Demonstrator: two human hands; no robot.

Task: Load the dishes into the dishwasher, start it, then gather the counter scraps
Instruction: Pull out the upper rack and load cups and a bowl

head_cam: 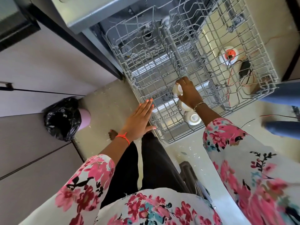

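The dishwasher (90, 17) stood open with its grey wire rack (178, 137) drawn out over the floor (105, 104).

Right hand (188, 93): the fingers were curled over a small white cup (177, 90) and gripped it, mouth down, among the tines of the rack, a little in from the near edge. A thin bracelet (199, 105) circled the wrist.

Two further white cups stood in the same row, both inverted. The second cup (183, 106) sat just nearer than the held one, partly hidden under the right wrist. The third cup (192, 119) sat closest to the near edge of the rack, with printed marking visible on its base.

Left hand (139, 120): the fingers were straight and held together, grasping nothing, with the fingertips at the left edge of the rack. Actual contact with the wire could not be confirmed. An orange thread (124, 136) was tied round the wrist.

The hands were apart, one at each side of the cup row.

A bin lined with a black bag (62, 119) stood on the floor by the cabinets, well to the left of the rack. Legs in blue jeans (284, 96) showed at the right.
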